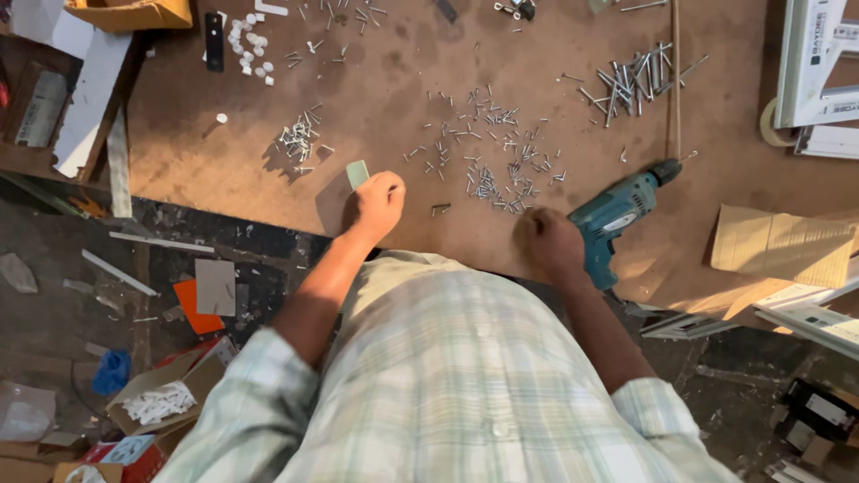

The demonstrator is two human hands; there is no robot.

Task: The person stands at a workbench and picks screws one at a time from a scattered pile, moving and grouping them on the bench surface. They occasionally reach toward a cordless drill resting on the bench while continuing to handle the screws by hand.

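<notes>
The electric drill [616, 217] near the workbench's [403, 63] front edge is teal with a black chuck. The workbench top is reddish brown. The small card [358, 173] at the left hand [376, 204] is pale green. Scattered screws [497, 165] are silver. The person's shirt [447, 376] is pale green-and-white plaid. Toward the left edge, small caps [249, 45] are white.

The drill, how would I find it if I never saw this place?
Look at the big brown worktable strewn with little screws. Just beside the person's right hand, near the table's front edge, lies the drill. It is the only blue-green thing on the table.
</notes>
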